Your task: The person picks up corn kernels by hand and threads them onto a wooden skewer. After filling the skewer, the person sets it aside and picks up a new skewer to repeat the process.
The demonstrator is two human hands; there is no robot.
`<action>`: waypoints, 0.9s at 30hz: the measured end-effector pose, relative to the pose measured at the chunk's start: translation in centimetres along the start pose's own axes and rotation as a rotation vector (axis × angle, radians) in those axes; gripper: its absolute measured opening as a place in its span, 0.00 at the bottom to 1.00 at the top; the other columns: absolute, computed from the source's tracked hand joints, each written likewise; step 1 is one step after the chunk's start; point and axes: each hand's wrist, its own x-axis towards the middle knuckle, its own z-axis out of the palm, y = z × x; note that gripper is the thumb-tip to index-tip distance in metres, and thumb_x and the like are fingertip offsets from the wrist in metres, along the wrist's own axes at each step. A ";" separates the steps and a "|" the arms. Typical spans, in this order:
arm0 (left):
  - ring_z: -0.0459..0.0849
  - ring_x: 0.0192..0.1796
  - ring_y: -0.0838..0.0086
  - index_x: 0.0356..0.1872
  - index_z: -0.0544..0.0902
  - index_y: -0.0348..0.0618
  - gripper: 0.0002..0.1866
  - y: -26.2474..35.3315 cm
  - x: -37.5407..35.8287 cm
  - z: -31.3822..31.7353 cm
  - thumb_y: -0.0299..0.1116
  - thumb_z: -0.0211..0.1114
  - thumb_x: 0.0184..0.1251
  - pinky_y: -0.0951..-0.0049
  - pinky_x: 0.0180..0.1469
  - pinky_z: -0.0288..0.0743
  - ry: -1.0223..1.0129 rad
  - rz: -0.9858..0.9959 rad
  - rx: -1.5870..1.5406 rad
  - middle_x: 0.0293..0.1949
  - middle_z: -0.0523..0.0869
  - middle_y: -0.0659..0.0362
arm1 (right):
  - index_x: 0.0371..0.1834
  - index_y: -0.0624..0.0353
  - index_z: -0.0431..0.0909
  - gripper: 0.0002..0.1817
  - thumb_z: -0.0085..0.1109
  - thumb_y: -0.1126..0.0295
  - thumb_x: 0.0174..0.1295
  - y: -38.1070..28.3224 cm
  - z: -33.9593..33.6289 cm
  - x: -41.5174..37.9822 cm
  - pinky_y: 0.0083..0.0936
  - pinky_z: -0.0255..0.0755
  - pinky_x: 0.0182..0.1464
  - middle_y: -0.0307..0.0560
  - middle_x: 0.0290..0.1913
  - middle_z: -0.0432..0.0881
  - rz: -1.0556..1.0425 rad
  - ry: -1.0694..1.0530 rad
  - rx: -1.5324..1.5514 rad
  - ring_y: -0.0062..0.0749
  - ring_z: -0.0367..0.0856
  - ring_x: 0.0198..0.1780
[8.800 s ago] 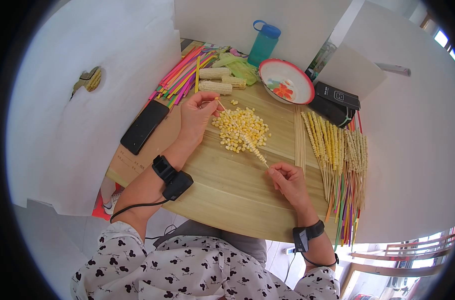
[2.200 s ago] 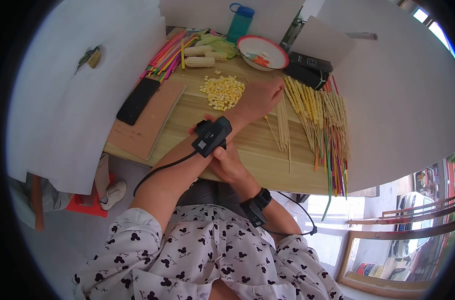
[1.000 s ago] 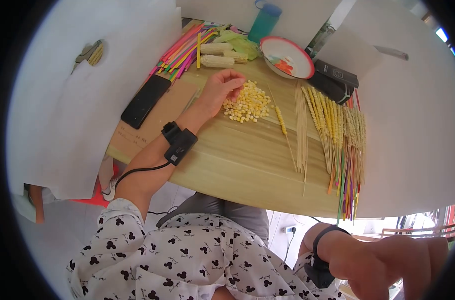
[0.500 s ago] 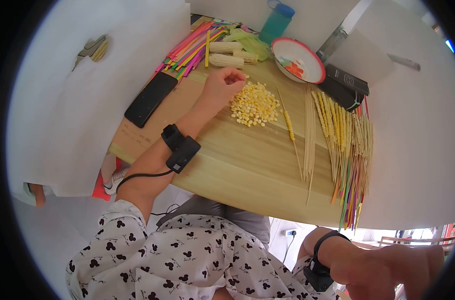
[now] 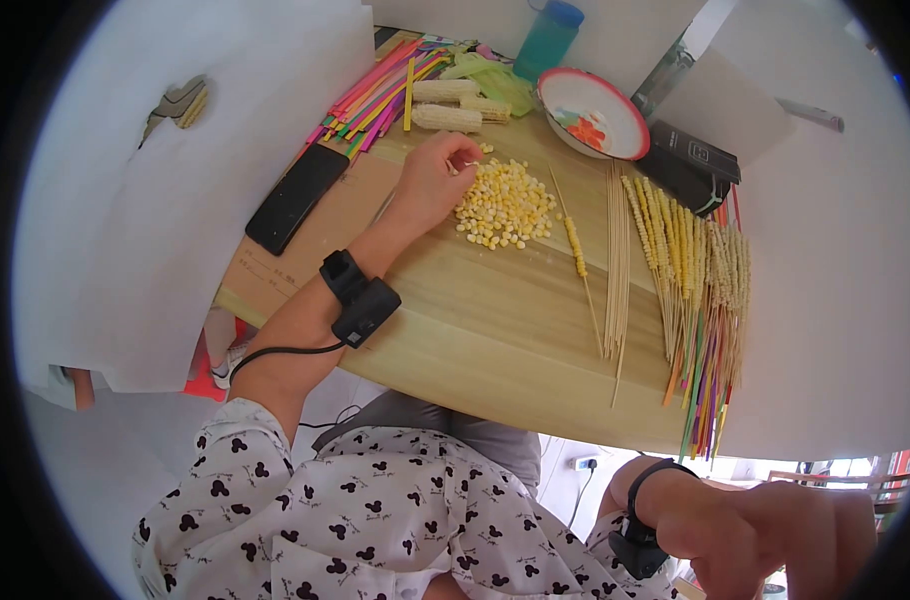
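Note:
At the left edge of a pile of yellow and white corn kernels (image 5: 507, 207), my left hand (image 5: 433, 185) has its fingers curled into a pinch. What the fingertips hold, if anything, is too small to tell. My right hand (image 5: 765, 530) is low at the right, off the table's front edge, with its fingers bent. Its fingertips are hidden. Right of the pile lies a skewer (image 5: 575, 248) with yellow kernels threaded along its middle. Beside it are several bare wooden skewers (image 5: 617, 270). Bundled kernel-covered skewers (image 5: 690, 250) lie farther right.
Stripped corn cobs (image 5: 447, 118), colourful strips (image 5: 380, 95) and a green plastic bag (image 5: 495, 80) are at the back. A blue bottle (image 5: 549, 42), red-rimmed bowl (image 5: 630, 135) and black box (image 5: 680, 170) stand behind. A phone (image 5: 297, 200) lies on cardboard (image 5: 265, 268) at left.
My left hand has shifted slightly down and left relative to the cobs, still at the pile's edge. My right hand has moved slightly left, its fingers still bent. The view has shifted a little.

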 end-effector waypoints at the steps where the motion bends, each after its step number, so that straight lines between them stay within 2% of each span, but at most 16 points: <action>1: 0.78 0.29 0.83 0.35 0.81 0.38 0.06 0.2 0.0 0.0 0.24 0.64 0.57 0.79 0.33 0.72 0.001 0.000 0.001 0.26 0.82 0.63 | 0.30 0.55 0.83 0.04 0.64 0.79 0.55 -0.2 -0.6 0.3 0.24 0.68 0.43 0.39 0.46 0.80 0.012 -0.080 -0.013 0.22 0.78 0.48; 2: 0.78 0.29 0.83 0.36 0.81 0.39 0.06 0.4 -0.1 0.0 0.26 0.64 0.58 0.80 0.32 0.72 -0.059 -0.070 -0.063 0.27 0.82 0.62 | 0.30 0.55 0.83 0.04 0.64 0.79 0.55 -0.8 -1.9 0.5 0.24 0.68 0.43 0.39 0.46 0.80 0.012 -0.081 -0.012 0.22 0.78 0.48; 4: 0.78 0.29 0.83 0.37 0.81 0.39 0.06 0.4 -0.1 0.0 0.27 0.64 0.59 0.80 0.31 0.71 -0.117 -0.141 -0.129 0.27 0.83 0.61 | 0.30 0.53 0.82 0.05 0.63 0.79 0.57 -2.1 -4.6 0.6 0.25 0.68 0.44 0.38 0.48 0.79 0.297 -0.390 0.193 0.22 0.76 0.51; 6: 0.77 0.28 0.84 0.38 0.81 0.39 0.07 0.3 0.0 -0.2 0.30 0.63 0.62 0.81 0.29 0.69 -0.182 -0.311 -0.309 0.27 0.83 0.60 | 0.31 0.54 0.82 0.04 0.62 0.78 0.58 -2.1 -3.9 -0.4 0.24 0.68 0.44 0.38 0.47 0.80 0.305 -0.296 0.138 0.24 0.76 0.52; 8: 0.77 0.27 0.84 0.39 0.81 0.38 0.07 0.3 0.2 -0.5 0.30 0.63 0.63 0.82 0.28 0.68 -0.170 -0.364 -0.381 0.28 0.83 0.60 | 0.31 0.55 0.82 0.04 0.62 0.78 0.59 -0.9 -4.0 -1.3 0.24 0.68 0.45 0.38 0.47 0.80 0.309 -0.197 0.080 0.25 0.77 0.52; 10: 0.76 0.27 0.84 0.39 0.81 0.38 0.07 0.2 0.4 -0.7 0.30 0.63 0.63 0.83 0.28 0.67 -0.165 -0.416 -0.456 0.28 0.84 0.59 | 0.31 0.55 0.82 0.04 0.61 0.77 0.60 2.0 -5.2 -2.1 0.23 0.67 0.45 0.41 0.47 0.80 -0.004 -0.245 0.048 0.30 0.78 0.50; 11: 0.76 0.27 0.84 0.40 0.81 0.38 0.08 0.1 0.5 -0.8 0.28 0.63 0.63 0.84 0.29 0.68 -0.123 -0.469 -0.604 0.29 0.84 0.60 | 0.32 0.56 0.82 0.03 0.61 0.78 0.60 -0.9 -3.3 -1.3 0.22 0.67 0.41 0.45 0.45 0.82 0.344 -0.039 0.007 0.31 0.79 0.47; 14: 0.77 0.28 0.83 0.42 0.81 0.38 0.08 -0.3 0.6 -0.9 0.26 0.62 0.62 0.83 0.31 0.71 -0.070 -0.585 -0.873 0.31 0.83 0.61 | 0.33 0.58 0.82 0.03 0.61 0.78 0.60 -0.6 -4.1 -1.3 0.22 0.67 0.36 0.47 0.44 0.84 0.406 -0.161 0.095 0.31 0.80 0.43; 15: 0.78 0.28 0.82 0.42 0.81 0.39 0.08 -0.4 0.6 -1.0 0.25 0.62 0.62 0.82 0.31 0.72 -0.056 -0.644 -0.996 0.31 0.83 0.61 | 0.32 0.60 0.82 0.02 0.60 0.79 0.60 3.8 -5.3 -1.5 0.22 0.66 0.31 0.50 0.43 0.85 -0.088 -0.335 0.204 0.33 0.81 0.42; 16: 0.78 0.28 0.82 0.42 0.81 0.39 0.08 -0.5 0.6 -1.0 0.25 0.62 0.62 0.82 0.31 0.72 -0.057 -0.648 -0.997 0.31 0.83 0.61 | 0.32 0.60 0.82 0.02 0.60 0.79 0.60 2.8 -5.0 -1.2 0.22 0.66 0.31 0.50 0.43 0.85 -0.086 -0.332 0.203 0.33 0.81 0.42; 18: 0.78 0.30 0.82 0.44 0.80 0.39 0.08 -0.5 0.6 -1.0 0.25 0.61 0.65 0.83 0.36 0.75 -0.060 -0.684 -1.017 0.33 0.83 0.61 | 0.29 0.60 0.81 0.04 0.61 0.81 0.58 0.0 -4.0 -0.4 0.22 0.65 0.31 0.52 0.42 0.85 0.341 -0.224 0.199 0.32 0.81 0.42; 22: 0.78 0.30 0.84 0.44 0.80 0.39 0.08 -0.4 0.6 -1.3 0.27 0.63 0.64 0.83 0.34 0.73 -0.047 -0.670 -0.958 0.32 0.82 0.62 | 0.41 0.64 0.81 0.08 0.53 0.72 0.67 1.8 -7.4 -1.0 0.25 0.70 0.41 0.56 0.49 0.83 0.201 -0.418 0.372 0.38 0.80 0.48; 24: 0.76 0.30 0.85 0.42 0.81 0.39 0.08 0.3 0.8 -1.7 0.28 0.64 0.63 0.84 0.34 0.70 -0.056 -0.626 -0.618 0.31 0.81 0.65 | 0.34 0.62 0.77 0.04 0.53 0.75 0.64 1.1 -9.5 0.5 0.25 0.69 0.33 0.51 0.34 0.80 0.339 -0.475 0.224 0.36 0.78 0.34; 25: 0.76 0.30 0.85 0.42 0.81 0.39 0.08 0.1 0.7 -1.7 0.28 0.64 0.63 0.84 0.34 0.70 -0.056 -0.625 -0.619 0.31 0.81 0.65 | 0.31 0.61 0.75 0.03 0.53 0.76 0.62 0.8 -10.4 1.0 0.24 0.68 0.30 0.48 0.27 0.78 0.408 -0.502 0.149 0.36 0.77 0.27; 26: 0.75 0.30 0.86 0.41 0.80 0.39 0.07 -0.2 0.6 -1.4 0.27 0.63 0.63 0.85 0.34 0.69 -0.052 -0.502 -0.550 0.30 0.80 0.66 | 0.28 0.59 0.73 0.04 0.53 0.78 0.61 0.8 -10.9 1.1 0.24 0.67 0.26 0.45 0.20 0.76 0.477 -0.527 0.073 0.35 0.76 0.20; 27: 0.74 0.30 0.86 0.40 0.80 0.39 0.07 -0.4 0.6 -1.1 0.26 0.63 0.62 0.85 0.34 0.68 -0.049 -0.377 -0.482 0.29 0.79 0.67 | 0.29 0.60 0.74 0.03 0.53 0.78 0.61 0.7 -10.7 -0.5 0.22 0.66 0.26 0.43 0.20 0.76 0.521 -0.125 -0.216 0.31 0.75 0.20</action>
